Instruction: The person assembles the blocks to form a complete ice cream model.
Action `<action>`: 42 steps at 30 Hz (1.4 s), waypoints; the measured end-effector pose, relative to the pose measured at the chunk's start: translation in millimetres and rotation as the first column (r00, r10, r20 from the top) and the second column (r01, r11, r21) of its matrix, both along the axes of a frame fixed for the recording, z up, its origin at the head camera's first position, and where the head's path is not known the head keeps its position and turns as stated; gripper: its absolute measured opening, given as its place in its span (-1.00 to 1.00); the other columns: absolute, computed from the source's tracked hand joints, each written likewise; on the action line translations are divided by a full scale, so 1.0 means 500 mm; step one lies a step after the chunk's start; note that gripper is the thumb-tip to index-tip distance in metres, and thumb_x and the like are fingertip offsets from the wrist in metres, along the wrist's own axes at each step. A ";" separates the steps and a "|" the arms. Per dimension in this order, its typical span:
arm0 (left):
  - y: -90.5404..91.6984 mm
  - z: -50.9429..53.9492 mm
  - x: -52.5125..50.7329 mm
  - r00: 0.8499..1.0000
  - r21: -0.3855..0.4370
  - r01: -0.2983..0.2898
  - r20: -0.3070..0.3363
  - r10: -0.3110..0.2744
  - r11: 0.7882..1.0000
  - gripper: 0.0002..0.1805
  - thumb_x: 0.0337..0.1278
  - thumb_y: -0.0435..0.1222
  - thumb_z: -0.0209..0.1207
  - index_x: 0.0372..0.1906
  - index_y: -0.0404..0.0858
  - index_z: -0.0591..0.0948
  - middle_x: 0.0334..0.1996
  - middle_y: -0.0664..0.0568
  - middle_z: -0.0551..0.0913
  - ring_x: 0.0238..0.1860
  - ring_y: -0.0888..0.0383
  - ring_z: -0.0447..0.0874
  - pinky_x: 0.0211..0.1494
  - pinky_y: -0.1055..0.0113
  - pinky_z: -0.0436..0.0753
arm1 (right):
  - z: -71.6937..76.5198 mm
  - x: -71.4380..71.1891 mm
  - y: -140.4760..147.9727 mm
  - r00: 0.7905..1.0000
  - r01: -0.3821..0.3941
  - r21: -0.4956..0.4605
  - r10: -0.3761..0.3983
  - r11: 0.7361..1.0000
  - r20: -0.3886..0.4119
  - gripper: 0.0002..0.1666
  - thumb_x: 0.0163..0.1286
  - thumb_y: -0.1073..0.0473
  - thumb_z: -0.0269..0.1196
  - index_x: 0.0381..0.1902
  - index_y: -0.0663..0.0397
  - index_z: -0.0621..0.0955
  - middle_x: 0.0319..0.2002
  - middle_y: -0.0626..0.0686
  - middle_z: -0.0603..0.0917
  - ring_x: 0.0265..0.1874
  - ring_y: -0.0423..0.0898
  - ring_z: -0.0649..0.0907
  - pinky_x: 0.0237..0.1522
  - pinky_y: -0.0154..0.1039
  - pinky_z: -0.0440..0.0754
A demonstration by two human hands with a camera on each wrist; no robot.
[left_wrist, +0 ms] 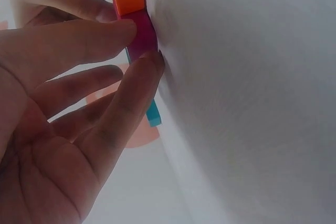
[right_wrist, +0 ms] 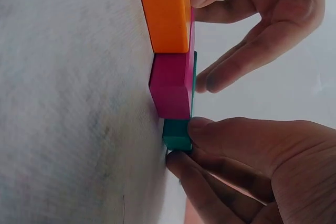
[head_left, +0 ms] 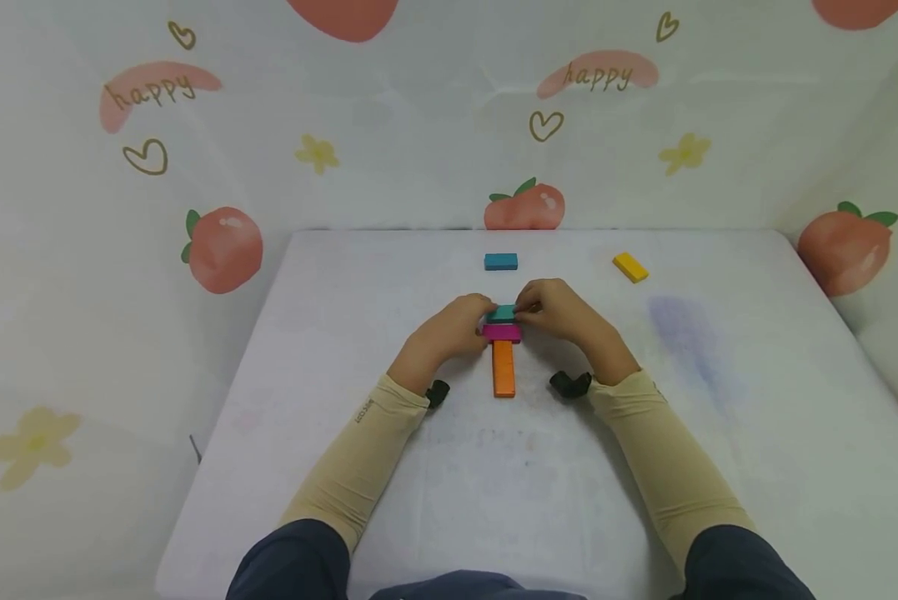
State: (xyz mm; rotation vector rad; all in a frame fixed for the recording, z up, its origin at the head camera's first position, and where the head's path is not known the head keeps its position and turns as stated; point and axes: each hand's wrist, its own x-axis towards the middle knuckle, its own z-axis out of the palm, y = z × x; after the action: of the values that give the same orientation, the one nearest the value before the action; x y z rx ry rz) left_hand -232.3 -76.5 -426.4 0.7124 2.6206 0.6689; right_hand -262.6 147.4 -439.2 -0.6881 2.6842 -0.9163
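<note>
In the head view, an orange block (head_left: 504,369) lies lengthwise on the table, its far end against a magenta block (head_left: 502,333) set crosswise. Just beyond sits a teal block (head_left: 503,314), also crosswise. My left hand (head_left: 452,327) is at the left ends of the magenta and teal blocks; in the left wrist view its thumb and a finger close about the magenta block (left_wrist: 143,38). My right hand (head_left: 561,312) pinches the right end of the teal block (right_wrist: 177,135) between thumb and finger. Left-hand fingers partly hide the teal block in the left wrist view.
A blue block (head_left: 501,262) lies farther back, in line with the row. A yellow block (head_left: 631,267) rests at an angle at the back right. The white table (head_left: 328,500) meets a printed cloth backdrop (head_left: 418,108) behind.
</note>
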 end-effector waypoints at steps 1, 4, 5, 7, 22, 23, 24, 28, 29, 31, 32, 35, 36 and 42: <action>-0.001 -0.001 0.000 1.000 0.001 0.003 -0.001 -0.003 1.000 -0.35 0.36 -0.36 0.34 0.49 -0.38 0.47 0.42 -0.17 0.57 0.30 -0.03 0.53 0.50 0.13 0.52 | -0.001 0.000 -0.002 1.000 0.000 0.000 0.000 1.000 0.004 -0.85 0.46 0.30 0.38 -0.14 0.25 0.84 -0.05 0.19 0.81 -0.01 0.11 0.70 0.18 0.07 0.71; -0.002 0.001 0.002 1.000 -0.002 0.012 0.001 -0.012 1.000 -0.36 0.37 -0.36 0.33 0.49 -0.38 0.47 0.41 -0.17 0.56 0.28 -0.03 0.53 0.49 0.13 0.53 | -0.003 0.001 -0.006 1.000 -0.005 0.000 0.005 1.000 0.017 -0.85 0.47 0.30 0.37 -0.13 0.25 0.84 -0.04 0.19 0.80 0.00 0.11 0.70 0.17 0.06 0.71; -0.002 0.001 0.002 1.000 -0.004 0.018 -0.003 -0.018 1.000 -0.38 0.37 -0.36 0.32 0.48 -0.38 0.48 0.40 -0.17 0.57 0.27 -0.03 0.54 0.48 0.14 0.54 | -0.003 0.002 -0.007 1.000 -0.006 0.003 0.006 1.000 0.017 -0.85 0.47 0.30 0.37 -0.13 0.24 0.84 -0.04 0.19 0.80 0.00 0.11 0.70 0.17 0.06 0.71; -0.002 0.003 0.002 1.000 -0.005 0.019 -0.004 -0.019 1.000 -0.38 0.38 -0.36 0.32 0.48 -0.38 0.49 0.41 -0.17 0.56 0.30 -0.03 0.54 0.49 0.14 0.53 | -0.002 0.002 -0.009 1.000 -0.011 0.008 0.011 1.000 0.009 -0.84 0.47 0.30 0.36 -0.12 0.25 0.83 -0.05 0.19 0.80 0.00 0.11 0.69 0.16 0.06 0.71; -0.006 0.000 -0.002 1.000 -0.001 0.017 0.011 -0.017 1.000 -0.45 0.36 -0.37 0.31 0.40 -0.43 0.55 0.29 -0.19 0.64 0.09 -0.01 0.52 0.27 0.16 0.57 | 0.006 0.007 -0.011 0.999 -0.047 -0.001 0.047 0.999 0.003 -0.88 0.41 0.23 0.42 -0.24 0.18 0.83 -0.17 0.09 0.78 -0.12 0.03 0.67 0.04 -0.02 0.69; -0.006 -0.001 -0.003 1.000 0.000 0.018 0.012 -0.018 1.000 -0.46 0.36 -0.37 0.31 0.38 -0.43 0.56 0.25 -0.18 0.66 0.06 0.00 0.52 0.22 0.18 0.57 | 0.006 0.007 -0.011 0.999 -0.049 -0.001 0.049 0.999 0.006 -0.88 0.40 0.22 0.43 -0.24 0.18 0.83 -0.17 0.09 0.78 -0.11 0.03 0.67 0.05 -0.01 0.69; -0.006 -0.001 -0.004 1.000 0.003 0.021 0.013 -0.021 1.000 -0.48 0.36 -0.38 0.31 0.37 -0.43 0.57 0.21 -0.17 0.67 0.03 0.01 0.52 0.18 0.19 0.57 | 0.006 0.006 -0.011 0.999 -0.051 -0.001 0.051 0.999 0.006 -0.88 0.40 0.22 0.43 -0.24 0.18 0.83 -0.17 0.09 0.78 -0.10 0.03 0.67 0.07 0.00 0.69; -0.006 -0.001 -0.006 0.999 0.008 0.032 0.008 -0.032 0.999 -0.53 0.34 -0.38 0.32 0.30 -0.42 0.62 0.05 -0.14 0.70 -0.06 0.03 0.52 0.06 0.24 0.55 | 0.006 0.005 -0.009 0.998 -0.057 -0.001 0.057 0.998 0.006 -0.88 0.38 0.23 0.44 -0.22 0.19 0.83 -0.16 0.10 0.79 -0.08 0.04 0.68 0.13 0.04 0.70; -0.007 -0.002 -0.006 0.999 0.009 0.034 0.005 -0.034 0.999 -0.55 0.34 -0.39 0.32 0.28 -0.42 0.63 0.01 -0.13 0.70 -0.08 0.03 0.52 0.03 0.25 0.54 | 0.006 0.004 -0.009 0.998 -0.056 -0.003 0.056 0.998 0.008 -0.88 0.38 0.23 0.44 -0.22 0.19 0.83 -0.16 0.10 0.79 -0.08 0.04 0.69 0.14 0.05 0.70; -0.006 -0.002 -0.007 0.999 0.010 0.037 -0.001 -0.037 0.999 -0.57 0.34 -0.39 0.32 0.26 -0.42 0.64 -0.04 -0.12 0.69 -0.10 0.04 0.51 0.01 0.26 0.53 | 0.006 0.004 -0.007 0.998 -0.056 -0.006 0.056 0.998 0.011 -0.87 0.38 0.24 0.44 -0.21 0.20 0.83 -0.15 0.11 0.79 -0.07 0.05 0.69 0.16 0.07 0.70; -0.006 -0.003 -0.008 0.999 0.010 0.037 -0.004 -0.037 0.999 -0.57 0.34 -0.39 0.32 0.26 -0.41 0.64 -0.05 -0.12 0.69 -0.10 0.04 0.51 0.00 0.26 0.53 | 0.006 0.003 -0.007 0.998 -0.055 -0.009 0.055 0.998 0.012 -0.87 0.38 0.24 0.44 -0.20 0.20 0.83 -0.14 0.11 0.79 -0.06 0.05 0.70 0.17 0.08 0.70; -0.005 -0.004 -0.008 0.999 0.001 0.033 -0.008 -0.033 0.999 -0.55 0.34 -0.39 0.32 0.28 -0.41 0.63 -0.01 -0.12 0.70 -0.08 0.03 0.52 0.03 0.25 0.54 | 0.006 0.002 -0.005 0.998 -0.052 -0.017 0.052 0.998 0.023 -0.86 0.38 0.25 0.44 -0.18 0.22 0.83 -0.13 0.12 0.79 -0.05 0.06 0.70 0.19 0.09 0.70; -0.004 -0.004 -0.008 1.000 -0.005 0.031 -0.007 -0.031 1.000 -0.54 0.35 -0.39 0.31 0.30 -0.41 0.63 0.01 -0.13 0.70 -0.07 0.03 0.52 0.04 0.24 0.55 | 0.005 0.002 -0.005 0.998 -0.050 -0.019 0.051 0.999 0.028 -0.86 0.39 0.25 0.44 -0.18 0.22 0.83 -0.13 0.12 0.79 -0.04 0.05 0.70 0.20 0.09 0.70; 0.000 0.000 -0.003 1.000 -0.028 -0.001 0.032 0.002 1.000 -0.47 0.39 -0.35 0.31 0.41 -0.38 0.57 0.21 -0.17 0.68 -0.03 0.01 0.56 0.13 0.21 0.61 | 0.004 0.002 -0.004 0.998 -0.032 -0.017 0.033 0.999 0.055 -0.85 0.40 0.23 0.43 -0.15 0.20 0.83 -0.10 0.11 0.80 -0.03 0.05 0.70 0.21 0.06 0.70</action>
State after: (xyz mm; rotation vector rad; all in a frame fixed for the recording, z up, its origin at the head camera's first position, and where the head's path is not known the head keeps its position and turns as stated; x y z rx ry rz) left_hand -233.8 -76.6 -426.4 0.6858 2.5970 0.6374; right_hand -261.7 145.3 -437.4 -0.6970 2.6124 -0.9357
